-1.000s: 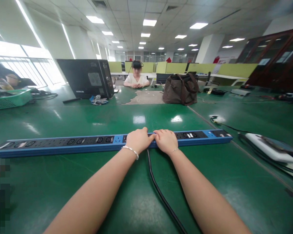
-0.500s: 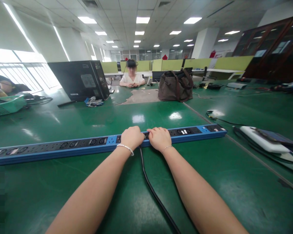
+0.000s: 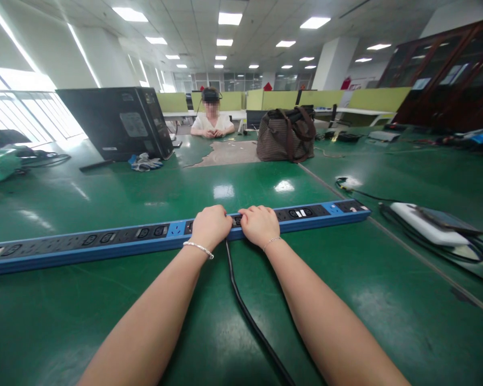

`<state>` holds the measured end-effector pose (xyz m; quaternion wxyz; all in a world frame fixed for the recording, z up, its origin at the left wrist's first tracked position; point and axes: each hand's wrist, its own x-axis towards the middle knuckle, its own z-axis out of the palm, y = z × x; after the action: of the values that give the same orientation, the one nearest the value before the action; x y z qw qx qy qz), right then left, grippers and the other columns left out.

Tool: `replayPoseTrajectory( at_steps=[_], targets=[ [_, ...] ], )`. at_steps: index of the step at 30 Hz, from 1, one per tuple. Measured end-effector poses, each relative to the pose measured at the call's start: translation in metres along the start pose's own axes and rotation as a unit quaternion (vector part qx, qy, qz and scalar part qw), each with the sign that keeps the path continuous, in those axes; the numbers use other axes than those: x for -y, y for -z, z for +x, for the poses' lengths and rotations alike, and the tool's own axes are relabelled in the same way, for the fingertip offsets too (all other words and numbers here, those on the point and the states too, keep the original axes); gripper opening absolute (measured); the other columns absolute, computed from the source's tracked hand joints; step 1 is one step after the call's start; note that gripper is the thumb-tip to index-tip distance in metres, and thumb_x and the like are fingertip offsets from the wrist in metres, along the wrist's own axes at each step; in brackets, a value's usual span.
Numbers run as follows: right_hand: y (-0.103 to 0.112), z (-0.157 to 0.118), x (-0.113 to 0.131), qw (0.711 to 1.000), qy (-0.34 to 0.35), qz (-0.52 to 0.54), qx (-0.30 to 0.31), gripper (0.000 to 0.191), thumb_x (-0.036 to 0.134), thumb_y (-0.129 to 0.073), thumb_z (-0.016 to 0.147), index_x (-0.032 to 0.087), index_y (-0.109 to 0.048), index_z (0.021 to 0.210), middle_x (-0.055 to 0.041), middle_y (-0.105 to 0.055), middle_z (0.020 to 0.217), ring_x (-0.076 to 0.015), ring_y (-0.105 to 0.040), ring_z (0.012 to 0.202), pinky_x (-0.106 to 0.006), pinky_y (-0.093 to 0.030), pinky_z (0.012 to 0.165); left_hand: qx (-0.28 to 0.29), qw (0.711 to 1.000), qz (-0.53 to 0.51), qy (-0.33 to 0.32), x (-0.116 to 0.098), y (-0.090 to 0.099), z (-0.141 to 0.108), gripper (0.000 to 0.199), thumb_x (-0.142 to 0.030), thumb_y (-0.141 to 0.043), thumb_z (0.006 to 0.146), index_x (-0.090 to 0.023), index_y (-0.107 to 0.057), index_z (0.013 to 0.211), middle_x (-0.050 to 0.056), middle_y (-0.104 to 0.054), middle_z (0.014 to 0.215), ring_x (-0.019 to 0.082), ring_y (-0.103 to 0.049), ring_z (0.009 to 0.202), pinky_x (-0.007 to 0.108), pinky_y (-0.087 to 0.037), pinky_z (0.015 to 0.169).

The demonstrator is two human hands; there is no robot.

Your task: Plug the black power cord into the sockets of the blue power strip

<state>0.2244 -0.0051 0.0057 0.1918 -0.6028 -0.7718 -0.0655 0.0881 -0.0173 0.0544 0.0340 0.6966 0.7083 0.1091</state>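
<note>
A long blue power strip (image 3: 124, 237) with black socket panels lies across the green table, slightly slanted. Near its middle, my left hand (image 3: 212, 226) is wrapped over it with the fingers bent down behind the far edge. Just to the right, my right hand (image 3: 260, 223) grips the same strip, its thumb toward the left hand. A short stretch of sockets shows between the two hands. From the near side of the strip, a thick black cable (image 3: 244, 306) runs toward me between my forearms. The fingertips of both hands are hidden.
At the back left stands a black computer case (image 3: 112, 123), with gloves (image 3: 145, 162) beside it. A brown bag (image 3: 285, 134) sits at the back. Across the table is a seated person (image 3: 212, 120). A white device (image 3: 429, 222) with cables lies at the right.
The view has shifted slightly, so the background sits higher and further left. Both hands keep the same hold on the power strip.
</note>
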Motion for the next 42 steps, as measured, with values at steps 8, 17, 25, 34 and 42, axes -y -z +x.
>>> replayPoseTrajectory(
  at_steps=[8,17,25,34,42],
  targets=[
    [-0.001,0.000,0.000,1.000,-0.002,-0.001,-0.005,0.036,0.029,-0.035,0.087,0.030,-0.066,0.105,-0.0016,-0.066,0.100,-0.0188,-0.052,0.093,-0.034,-0.029,0.084,-0.001,1.000,-0.026,-0.014,0.001,0.001,-0.001,0.028,-0.027,-0.044,0.077,-0.019,-0.068,0.087,0.012,-0.070,0.088,0.025,-0.063,0.085,0.035,-0.047,0.076],
    [0.000,-0.001,0.001,1.000,-0.001,-0.005,-0.013,0.035,0.028,-0.036,0.087,0.029,-0.066,0.105,-0.0023,-0.067,0.099,-0.0185,-0.052,0.092,-0.034,-0.029,0.084,-0.005,0.999,-0.035,-0.013,0.003,-0.003,-0.004,0.027,-0.028,-0.044,0.076,-0.019,-0.068,0.083,0.011,-0.070,0.086,0.027,-0.064,0.087,0.035,-0.046,0.075],
    [-0.001,-0.001,0.001,1.000,0.001,-0.012,-0.008,0.036,0.029,-0.035,0.087,0.030,-0.066,0.105,-0.0013,-0.067,0.101,-0.0183,-0.052,0.094,-0.033,-0.029,0.084,-0.192,0.980,-0.039,-0.028,-0.012,0.113,-0.003,0.032,-0.034,-0.048,0.076,-0.019,-0.067,0.096,0.007,-0.069,0.093,0.025,-0.060,0.095,0.035,-0.045,0.084],
    [-0.002,0.001,0.000,1.000,-0.001,-0.017,-0.002,0.038,0.028,-0.034,0.087,0.030,-0.066,0.106,-0.0015,-0.067,0.104,-0.0187,-0.053,0.095,-0.033,-0.029,0.084,-0.064,0.995,-0.060,0.036,0.083,0.130,-0.023,0.026,-0.040,-0.053,0.070,-0.026,-0.072,0.083,0.000,-0.071,0.081,0.018,-0.063,0.074,0.029,-0.048,0.072],
    [0.000,0.001,-0.001,0.999,-0.002,-0.040,0.004,0.040,0.028,-0.033,0.087,0.030,-0.065,0.109,-0.0012,-0.067,0.104,-0.0185,-0.054,0.094,-0.032,-0.029,0.082,-0.001,0.997,-0.021,0.078,0.119,0.051,-0.023,0.038,-0.046,-0.044,0.076,-0.023,-0.066,0.098,0.005,-0.070,0.095,0.022,-0.063,0.087,0.029,-0.046,0.075]
  ],
)
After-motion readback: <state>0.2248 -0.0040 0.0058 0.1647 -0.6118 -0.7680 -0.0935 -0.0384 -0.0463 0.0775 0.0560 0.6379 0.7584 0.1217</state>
